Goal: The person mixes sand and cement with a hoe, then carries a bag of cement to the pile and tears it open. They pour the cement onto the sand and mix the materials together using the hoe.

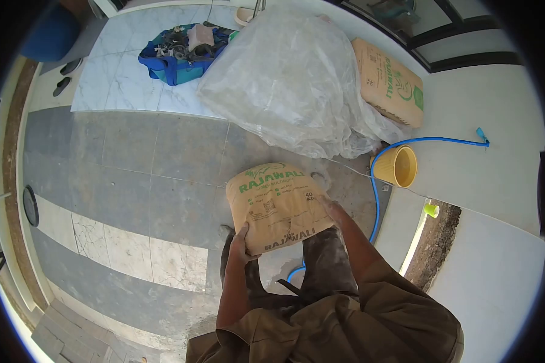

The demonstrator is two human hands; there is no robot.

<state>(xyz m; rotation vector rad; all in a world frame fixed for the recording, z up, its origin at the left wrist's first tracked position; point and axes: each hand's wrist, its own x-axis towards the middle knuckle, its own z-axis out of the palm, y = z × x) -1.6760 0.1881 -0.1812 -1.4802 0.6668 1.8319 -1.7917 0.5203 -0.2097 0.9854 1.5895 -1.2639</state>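
Observation:
A full brown paper sack, printed RAJAWALI in green and marked 40 KG, is held in front of my legs above the tiled floor. My left hand grips its lower left corner, with the thumb up on the front and the other fingers out of sight beneath. At the right side of the sack is my right hand, its fingers mostly hidden round the edge. The printed face is tilted up towards me.
A similar sack leans by the wall, beside a large heap under clear plastic sheeting. Near it stand a yellow bucket and a blue hose running across the floor. A blue tool bag sits on the marble-look step.

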